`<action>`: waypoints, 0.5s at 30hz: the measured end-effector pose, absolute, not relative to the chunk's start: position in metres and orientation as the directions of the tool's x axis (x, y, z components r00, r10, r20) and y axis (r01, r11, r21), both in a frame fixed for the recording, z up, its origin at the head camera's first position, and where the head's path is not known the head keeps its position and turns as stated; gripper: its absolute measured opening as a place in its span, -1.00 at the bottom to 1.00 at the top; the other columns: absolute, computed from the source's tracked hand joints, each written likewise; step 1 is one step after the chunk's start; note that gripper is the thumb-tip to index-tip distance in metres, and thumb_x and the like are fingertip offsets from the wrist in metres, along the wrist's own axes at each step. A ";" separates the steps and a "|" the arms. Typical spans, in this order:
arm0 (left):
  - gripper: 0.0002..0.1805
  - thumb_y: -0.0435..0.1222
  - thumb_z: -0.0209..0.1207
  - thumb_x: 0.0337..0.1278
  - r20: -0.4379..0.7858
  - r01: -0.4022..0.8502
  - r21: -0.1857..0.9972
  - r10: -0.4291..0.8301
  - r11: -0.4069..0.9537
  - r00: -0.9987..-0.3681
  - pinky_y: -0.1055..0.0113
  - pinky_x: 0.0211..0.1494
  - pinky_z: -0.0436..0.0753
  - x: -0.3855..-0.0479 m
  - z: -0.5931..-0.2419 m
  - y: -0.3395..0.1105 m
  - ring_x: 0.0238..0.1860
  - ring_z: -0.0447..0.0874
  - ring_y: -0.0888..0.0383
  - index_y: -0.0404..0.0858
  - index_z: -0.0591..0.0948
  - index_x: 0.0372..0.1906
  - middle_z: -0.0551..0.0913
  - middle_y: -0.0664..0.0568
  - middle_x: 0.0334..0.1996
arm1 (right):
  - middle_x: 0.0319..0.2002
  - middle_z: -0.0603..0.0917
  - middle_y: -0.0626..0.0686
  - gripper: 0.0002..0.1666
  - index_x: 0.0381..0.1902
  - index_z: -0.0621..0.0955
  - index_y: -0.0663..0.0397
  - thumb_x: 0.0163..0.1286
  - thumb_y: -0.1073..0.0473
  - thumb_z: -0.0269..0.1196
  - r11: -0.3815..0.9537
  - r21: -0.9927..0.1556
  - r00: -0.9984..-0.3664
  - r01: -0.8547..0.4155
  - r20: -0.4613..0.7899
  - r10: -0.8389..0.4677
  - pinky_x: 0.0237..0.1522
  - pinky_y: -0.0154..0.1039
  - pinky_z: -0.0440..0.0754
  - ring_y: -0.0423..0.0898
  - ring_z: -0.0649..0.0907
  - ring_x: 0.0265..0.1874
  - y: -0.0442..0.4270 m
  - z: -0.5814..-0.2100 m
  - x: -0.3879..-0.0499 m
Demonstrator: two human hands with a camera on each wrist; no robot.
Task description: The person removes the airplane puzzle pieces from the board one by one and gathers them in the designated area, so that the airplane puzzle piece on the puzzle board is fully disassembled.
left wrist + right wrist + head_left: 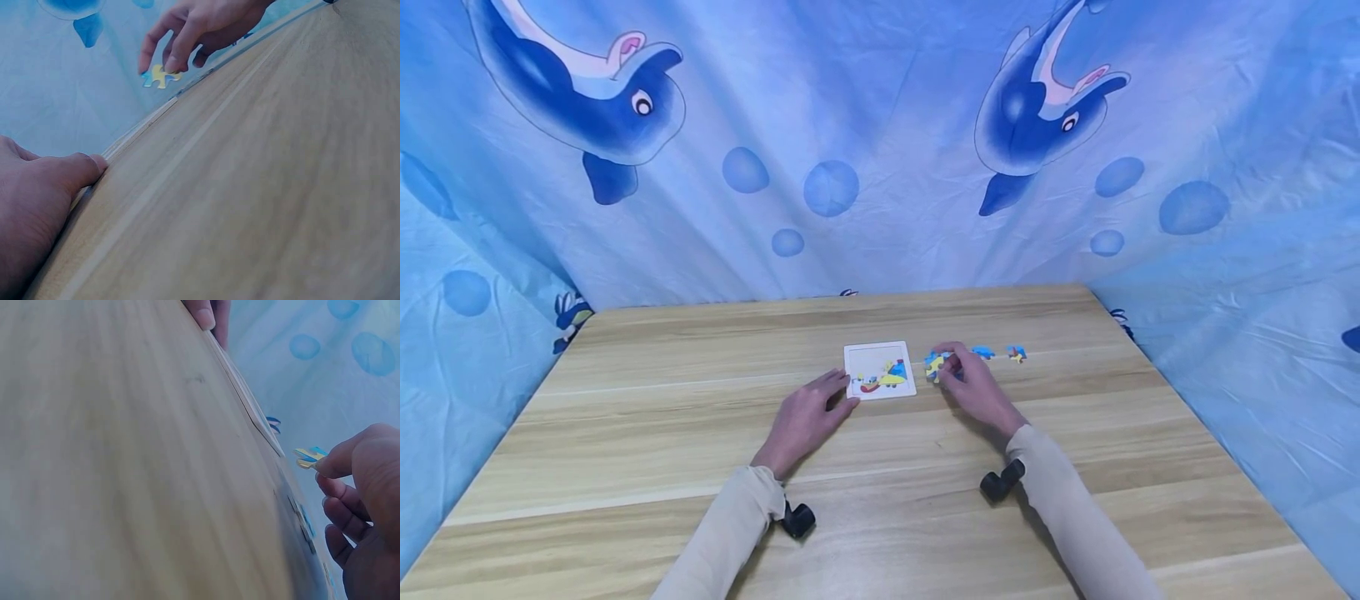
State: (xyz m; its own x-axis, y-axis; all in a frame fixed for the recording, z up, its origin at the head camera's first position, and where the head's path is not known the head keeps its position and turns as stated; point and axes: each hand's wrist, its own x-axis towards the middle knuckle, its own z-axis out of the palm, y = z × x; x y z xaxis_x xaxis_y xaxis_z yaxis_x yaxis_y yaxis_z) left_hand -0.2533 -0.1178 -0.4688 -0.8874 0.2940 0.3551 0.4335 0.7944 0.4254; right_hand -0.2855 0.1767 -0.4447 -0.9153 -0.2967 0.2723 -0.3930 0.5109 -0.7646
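Observation:
A small white-framed jigsaw board (872,358) lies on the table, with a few coloured pieces fitted along its lower part. My left hand (808,417) holds the board at its lower left corner, fingers along the left side and thumb by the near edge. Just right of the board, my right hand (973,387) pinches a yellow and blue jigsaw piece (161,77) between thumb and index finger. In the right wrist view that piece (307,456) is raised off the table. The right hand partly hides loose pieces near it.
Loose jigsaw pieces lie right of the board, among them a blue one (982,353) and a blue, red and yellow one (1017,353). The wooden table (880,492) ends at a blue dolphin-print curtain (887,233) behind and at the sides.

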 end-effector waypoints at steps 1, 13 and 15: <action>-0.47 0.06 0.18 0.23 0.355 0.433 0.426 0.293 0.795 -0.888 0.01 0.23 0.51 -0.253 -0.469 -0.118 0.24 0.49 -0.03 -0.19 0.60 0.17 0.53 -0.06 0.23 | -0.30 0.55 0.07 -0.55 0.18 0.44 0.18 0.34 0.41 0.16 0.513 -0.763 -0.916 -0.392 0.271 -0.296 -0.21 -0.25 0.59 -0.08 0.55 -0.29 0.179 -0.445 -0.285; -0.47 0.06 0.17 0.24 0.356 0.438 0.435 0.296 0.787 -0.886 0.00 0.23 0.51 -0.253 -0.468 -0.119 0.24 0.49 -0.04 -0.18 0.60 0.16 0.53 -0.08 0.23 | -0.32 0.53 0.09 -0.57 0.16 0.44 0.26 0.33 0.43 0.17 0.524 -0.761 -0.922 -0.382 0.278 -0.268 -0.25 -0.32 0.57 -0.06 0.53 -0.33 0.207 -0.446 -0.276; -0.47 0.05 0.18 0.23 0.364 0.441 0.434 0.295 0.786 -0.884 0.00 0.23 0.51 -0.253 -0.468 -0.118 0.24 0.49 -0.05 -0.18 0.60 0.16 0.53 -0.08 0.22 | -0.32 0.54 0.10 -0.57 0.16 0.44 0.26 0.34 0.43 0.16 0.525 -0.759 -0.921 -0.386 0.284 -0.265 -0.27 -0.34 0.57 -0.07 0.53 -0.34 0.212 -0.447 -0.275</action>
State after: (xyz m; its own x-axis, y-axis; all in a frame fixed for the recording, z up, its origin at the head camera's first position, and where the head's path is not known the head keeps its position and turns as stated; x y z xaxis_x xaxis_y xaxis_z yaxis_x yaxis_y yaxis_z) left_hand -0.2528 -0.1185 -0.4682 -0.8836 0.2949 0.3637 0.4408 0.7859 0.4337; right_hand -0.2745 0.2121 -0.4472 -0.9212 -0.2654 0.2845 -0.3855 0.5252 -0.7587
